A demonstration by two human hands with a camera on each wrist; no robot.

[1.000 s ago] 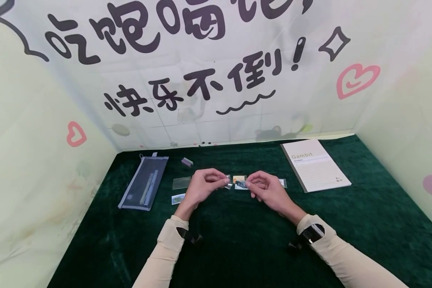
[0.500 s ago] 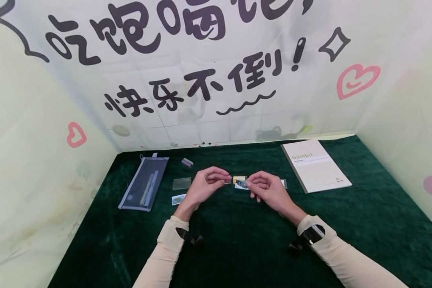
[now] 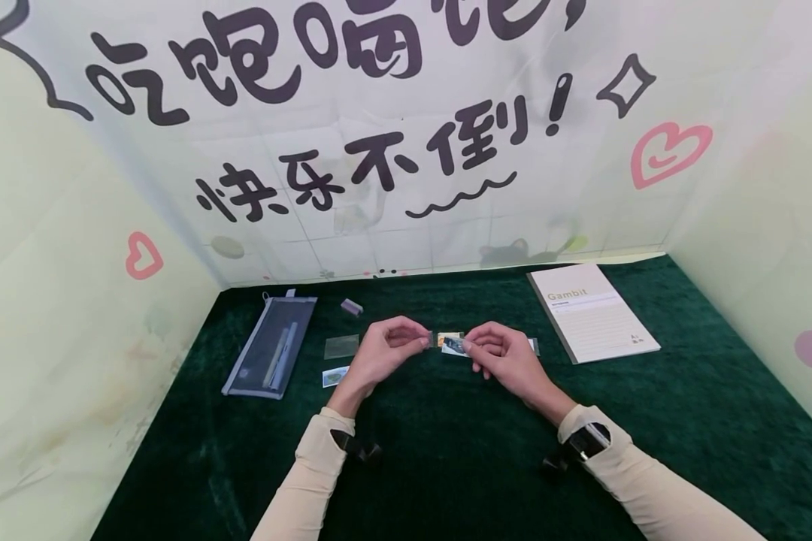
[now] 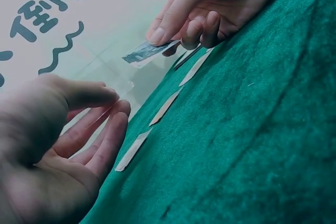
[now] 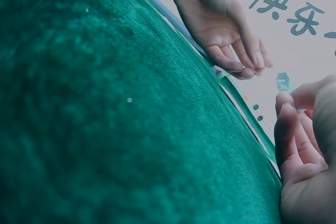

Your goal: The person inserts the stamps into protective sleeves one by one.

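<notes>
"Pinching what, exactly, is the right hand (image 3: 504, 357)?"

"A small printed card (image 4: 148, 52), by the end nearer the table's right edge: thumb on top, fingertips beneath, the outer fingers curled in below. The left hand (image 3: 387, 346) has a clear plastic piece (image 4: 125, 88) between thumb and fingertips, its other fingers loosely bent."

"Where over the table (image 3: 446, 466) is that?"

"Near the middle, toward the back edge. Card and plastic are apart, and a yellow card (image 3: 449, 336) lies partly hidden just behind the printed one."

"How should the printed card handle?"

"Next to no weight, I'd guess: thin, stiff enough to stand out straight from the fingers, but easily creased. I'd hold it by one end, as here, which leaves the far end uncovered. The plastic looks filmier, light and probably slick, liable to bow, so a gentle pinch near an edge should do."

"And the arms?"

"Both sleeved forearms (image 3: 301, 477) come in from the front side, angled toward each other, so the fingertips face across a narrow gap. From the left wrist view, the right hand seems raised off the table, thumb uppermost."
</notes>
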